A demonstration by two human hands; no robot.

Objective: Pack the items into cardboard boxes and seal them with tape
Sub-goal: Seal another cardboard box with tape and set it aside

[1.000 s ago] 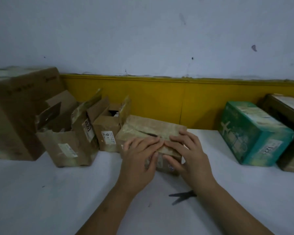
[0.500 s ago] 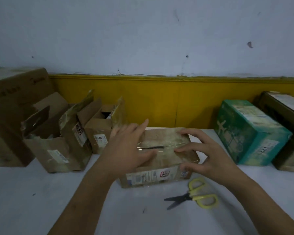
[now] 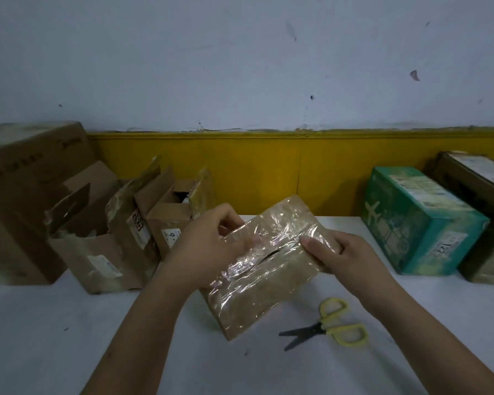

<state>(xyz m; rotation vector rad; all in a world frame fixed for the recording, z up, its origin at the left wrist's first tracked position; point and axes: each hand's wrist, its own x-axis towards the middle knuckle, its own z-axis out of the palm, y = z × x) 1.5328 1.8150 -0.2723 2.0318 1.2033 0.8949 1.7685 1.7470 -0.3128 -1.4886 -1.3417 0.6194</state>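
Two hands point(image 3: 211, 246) grip glossy, tape-wrapped cardboard box point(image 3: 268, 269), tilted.

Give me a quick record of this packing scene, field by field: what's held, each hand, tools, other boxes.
held item: taped box, tilted, dark slit along its top seam
left hand: grips the box's left end
right hand: grips its right end, thumb on top
scissors: yellow handles, on the table, blades open
green box: right, closed
open boxes: left, flaps up
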